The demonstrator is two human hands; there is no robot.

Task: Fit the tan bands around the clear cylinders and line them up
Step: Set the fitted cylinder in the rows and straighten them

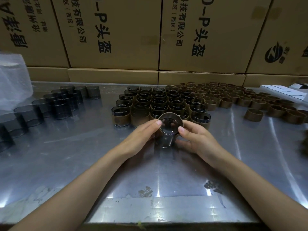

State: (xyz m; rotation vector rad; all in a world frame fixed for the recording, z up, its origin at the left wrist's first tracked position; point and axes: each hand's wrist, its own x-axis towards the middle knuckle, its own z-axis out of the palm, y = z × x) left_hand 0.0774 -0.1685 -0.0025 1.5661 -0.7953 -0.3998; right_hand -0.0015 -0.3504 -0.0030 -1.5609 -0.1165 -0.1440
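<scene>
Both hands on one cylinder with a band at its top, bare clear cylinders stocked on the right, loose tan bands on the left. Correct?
Sides are swapped. The head view shows the bare clear cylinders on the left and the loose tan bands on the right. The rest holds: left hand and right hand grip one cylinder with a band at its top.

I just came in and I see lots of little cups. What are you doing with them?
A person is putting tan bands on clear cylinders. Right now both hands, the left hand and the right hand, hold one clear cylinder above the metal table, with a tan band at its top end. Just behind stand rows of finished banded cylinders. Bare cylinders wait on the left, and loose bands sit on the right.
</scene>
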